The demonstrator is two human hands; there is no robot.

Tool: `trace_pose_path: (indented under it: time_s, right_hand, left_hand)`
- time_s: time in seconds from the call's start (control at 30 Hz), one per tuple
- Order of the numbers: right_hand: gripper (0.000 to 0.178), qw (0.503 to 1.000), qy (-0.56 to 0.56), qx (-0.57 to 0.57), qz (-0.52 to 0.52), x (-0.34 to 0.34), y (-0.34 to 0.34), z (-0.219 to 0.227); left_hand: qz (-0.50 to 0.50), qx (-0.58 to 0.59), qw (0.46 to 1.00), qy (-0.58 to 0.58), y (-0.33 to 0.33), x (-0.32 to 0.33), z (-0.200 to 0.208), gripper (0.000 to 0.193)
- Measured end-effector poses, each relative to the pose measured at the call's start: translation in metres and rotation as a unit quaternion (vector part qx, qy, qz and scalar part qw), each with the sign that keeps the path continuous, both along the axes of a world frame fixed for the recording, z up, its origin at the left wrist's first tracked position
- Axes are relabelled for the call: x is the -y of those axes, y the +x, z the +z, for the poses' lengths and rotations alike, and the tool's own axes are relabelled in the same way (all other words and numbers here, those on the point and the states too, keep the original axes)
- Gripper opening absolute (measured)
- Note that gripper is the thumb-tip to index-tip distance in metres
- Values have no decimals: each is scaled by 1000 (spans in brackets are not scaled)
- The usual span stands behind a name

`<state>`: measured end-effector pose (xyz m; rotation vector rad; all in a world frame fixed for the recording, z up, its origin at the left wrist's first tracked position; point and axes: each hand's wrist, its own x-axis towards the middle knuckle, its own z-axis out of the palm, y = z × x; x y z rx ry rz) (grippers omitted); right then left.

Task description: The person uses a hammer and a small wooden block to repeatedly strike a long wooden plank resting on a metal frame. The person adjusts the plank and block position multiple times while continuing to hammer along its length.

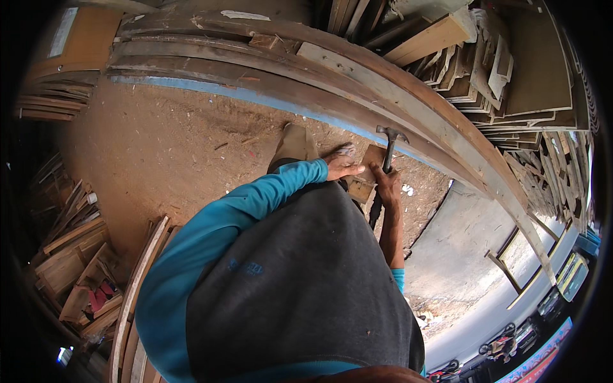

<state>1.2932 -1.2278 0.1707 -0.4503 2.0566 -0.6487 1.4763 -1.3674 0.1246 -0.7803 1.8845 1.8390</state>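
Observation:
My right hand (387, 185) is closed around the dark handle of a claw hammer (388, 150), its metal head pointing away from me beside the long boards. Just left of it, my left hand (343, 163) has its fingers stretched out, the thumb toward a small brown piece of wood (373, 156). Whether the thumb touches that piece I cannot tell. Below the hands, close to my body, a lighter wooden block (360, 190) shows in part; my torso hides the rest.
Long planks (287, 70) run across in front, one with a blue edge (223, 91). Stacked boards (479, 70) stand at far right, wood scraps and frames (83, 268) at left. The dirt floor (166, 140) has chips on it. A concrete slab (456, 236) lies right, before a road.

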Motion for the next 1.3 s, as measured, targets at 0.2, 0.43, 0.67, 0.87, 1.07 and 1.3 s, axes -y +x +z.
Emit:
trace_pose_path:
  time_s: [0.2,0.43,0.67,0.87,1.07,1.3]
  right_hand:
    - [54,995,-75,-12,69,80,45,25]
    - [56,993,-14,22,116,150,119,4]
    - [46,991,0,117,61,207,154,2]
    - [60,971,-109,208,-49,248,158,28]
    - [38,948,-172,238,-124,291,162,45]
    - [25,971,-125,178,-98,353,118,-32]
  left_hand:
    - [184,-101,975,75,37,1,5,77]
    - [402,-68,880,245,124,47,-58,34]
    - [470,-21,874,120,211,105,-93,44]
    - [594,-41,769,232,281,138,-116,41]
    - [670,-108,640,360,340,157,-127,32]
    - [786,-54,567,240,369,152,-54,38]
